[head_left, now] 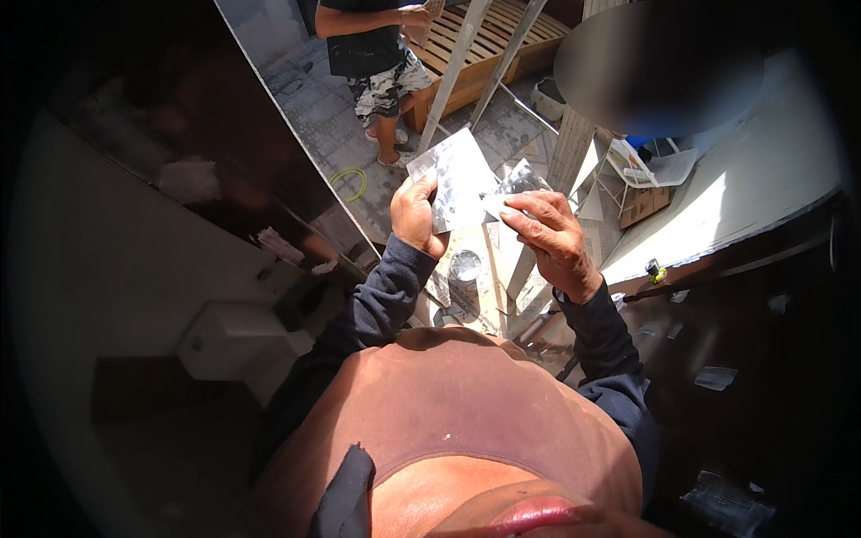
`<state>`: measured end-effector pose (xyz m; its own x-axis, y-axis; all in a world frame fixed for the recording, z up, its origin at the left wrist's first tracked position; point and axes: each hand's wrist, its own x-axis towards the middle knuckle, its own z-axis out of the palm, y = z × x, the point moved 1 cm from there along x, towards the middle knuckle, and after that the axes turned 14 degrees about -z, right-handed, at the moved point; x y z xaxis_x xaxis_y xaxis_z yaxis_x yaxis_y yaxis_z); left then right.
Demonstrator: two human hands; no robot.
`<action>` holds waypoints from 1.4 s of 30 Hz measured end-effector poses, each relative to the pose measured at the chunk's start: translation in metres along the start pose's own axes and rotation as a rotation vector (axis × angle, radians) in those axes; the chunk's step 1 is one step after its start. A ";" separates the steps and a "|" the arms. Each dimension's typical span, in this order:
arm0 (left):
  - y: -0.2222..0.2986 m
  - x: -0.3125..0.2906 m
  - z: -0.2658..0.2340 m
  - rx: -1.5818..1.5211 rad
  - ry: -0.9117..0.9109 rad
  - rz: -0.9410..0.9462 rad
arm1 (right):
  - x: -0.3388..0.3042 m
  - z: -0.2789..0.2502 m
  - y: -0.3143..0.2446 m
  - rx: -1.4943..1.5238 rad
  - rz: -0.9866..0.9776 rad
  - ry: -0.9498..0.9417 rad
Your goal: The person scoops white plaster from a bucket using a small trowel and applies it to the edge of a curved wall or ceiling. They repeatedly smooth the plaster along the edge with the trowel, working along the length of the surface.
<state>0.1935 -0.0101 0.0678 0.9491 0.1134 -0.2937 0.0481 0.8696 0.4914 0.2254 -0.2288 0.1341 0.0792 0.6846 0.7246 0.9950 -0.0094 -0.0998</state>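
My left hand [414, 215] is closed on the left edge of a white rectangular sheet [462, 175], smudged grey on its surface and brightly sunlit. My right hand [552, 231] is at the sheet's right side, with thumb and fingers pinched on a shiny grey flat piece [524, 176]. That piece looks thin and blade-like; its exact kind is unclear. Where it comes close to the sheet, glare hides whether they touch. Below both hands stands a round tin [465, 265] with pale contents, on a light, cluttered surface.
Ladder-like legs [459, 67] rise beyond my hands. Another person [372, 67] stands at the far left, near a slatted wooden frame [502, 45]. A green hose [350, 184] lies on the paving. Dark panels with pale patches flank me; a cardboard box [644, 206] sits at right.
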 end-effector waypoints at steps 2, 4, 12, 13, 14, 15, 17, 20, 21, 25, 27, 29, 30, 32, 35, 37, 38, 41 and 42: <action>-0.001 -0.003 0.004 -0.014 0.047 -0.012 | -0.016 0.002 0.008 -0.145 0.012 -0.001; -0.003 -0.006 0.009 -0.145 0.105 -0.094 | -0.031 0.002 0.016 -0.245 0.134 0.008; -0.038 -0.001 -0.003 0.001 -0.339 0.518 | -0.048 0.035 -0.033 1.639 1.215 1.050; -0.043 -0.003 -0.016 0.042 -0.392 0.504 | -0.042 0.041 -0.042 1.703 1.254 1.086; -0.048 -0.006 -0.029 0.035 -0.400 0.439 | -0.036 0.045 -0.050 1.790 1.265 1.119; -0.051 -0.008 -0.039 0.023 -0.409 0.374 | -0.030 0.049 -0.055 1.830 1.296 1.138; -0.056 -0.014 -0.045 0.100 -0.476 0.389 | -0.021 0.051 -0.063 1.786 1.342 1.166; -0.051 -0.039 -0.033 0.447 -0.483 0.476 | -0.010 0.044 -0.071 1.738 1.335 1.161; -0.044 -0.050 -0.026 0.538 -0.517 0.580 | -0.006 0.042 -0.074 1.716 1.361 1.129; -0.009 -0.071 -0.003 0.652 -0.809 1.033 | 0.011 0.033 -0.092 1.680 1.278 1.092; 0.003 -0.085 -0.007 0.749 -0.803 1.065 | 0.017 0.027 -0.103 1.660 1.205 1.061; 0.014 -0.090 -0.013 0.785 -0.840 1.114 | 0.022 0.025 -0.112 1.602 1.236 1.056; 0.020 -0.093 -0.017 0.802 -0.866 1.142 | 0.023 0.025 -0.115 1.565 1.238 1.044; 0.032 -0.101 -0.025 0.864 -0.906 1.168 | 0.026 0.023 -0.120 1.502 1.252 1.037; 0.045 -0.114 -0.037 0.950 -0.905 1.108 | 0.029 0.015 -0.127 1.571 1.102 1.049; 0.043 -0.126 -0.047 0.983 -0.833 1.001 | 0.030 0.006 -0.134 1.442 0.971 1.125; 0.036 -0.137 -0.054 0.969 -0.594 0.965 | 0.030 0.001 -0.138 1.257 0.903 1.168; 0.019 -0.135 -0.062 0.314 -0.092 0.367 | 0.031 -0.004 -0.162 0.920 0.641 1.103; 0.021 -0.135 -0.067 0.077 -0.093 -0.010 | 0.031 0.004 -0.173 0.742 0.562 1.002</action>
<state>0.0454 0.0251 0.0623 0.9731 0.0567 -0.2234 0.0782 0.8305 0.5515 0.0552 -0.2032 0.1717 0.7841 -0.1011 0.6124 0.5726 0.4986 -0.6508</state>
